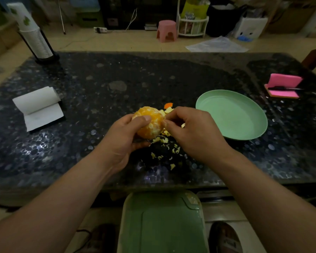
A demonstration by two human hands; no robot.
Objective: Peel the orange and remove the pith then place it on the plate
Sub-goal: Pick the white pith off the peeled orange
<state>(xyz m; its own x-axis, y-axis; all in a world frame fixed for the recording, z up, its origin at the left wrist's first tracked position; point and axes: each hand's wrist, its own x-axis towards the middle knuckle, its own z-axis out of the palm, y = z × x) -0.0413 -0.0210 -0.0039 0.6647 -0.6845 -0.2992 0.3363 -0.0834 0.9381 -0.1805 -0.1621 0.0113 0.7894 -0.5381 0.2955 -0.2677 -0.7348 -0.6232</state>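
Observation:
A peeled orange [151, 125] with patches of white pith is held above the dark stone table [98, 88]. My left hand [124, 136] grips it from the left and below, thumb across its top. My right hand [192, 132] has its fingers curled and its fingertips pinch at pith on the orange's right side. Scraps of peel and pith [164, 152] lie scattered on the table under and behind the hands. A pale green plate [233, 115] sits to the right with nothing on it.
A folded white paper towel [38, 108] lies at the left. A stack of paper cups in a black holder [35, 37] stands at the back left. A pink sponge with a dark knife [283, 86] is at the far right. A green bin [162, 223] sits below the table's near edge.

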